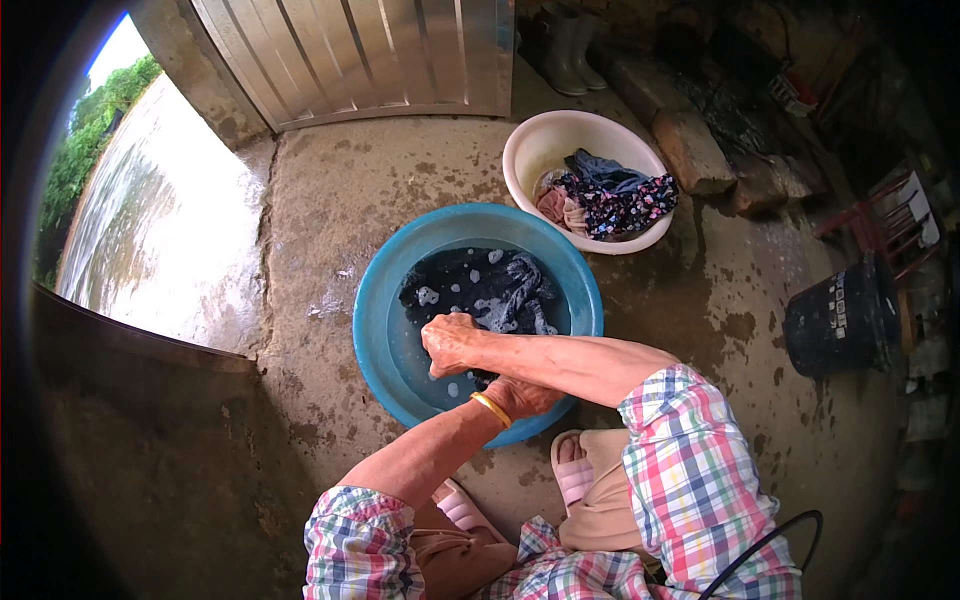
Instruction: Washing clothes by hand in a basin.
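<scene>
A blue plastic basin stands on the floor before me, holding water with patches of foam. A dark wet garment lies bunched in it, partly under the surface. My forearms cross over the basin. My right hand is closed in a fist on the garment, left of centre. Below the right forearm, my left hand is at the basin's near side, with a yellow bangle on the wrist. A bit of dark cloth shows between the hands. The left fingers are mostly hidden, so their grip is unclear.
Behind the blue basin to the right stands a pale pink basin with several garments. A black bucket, a red chair, blocks and rubber boots are on the right. A metal door stands at the back.
</scene>
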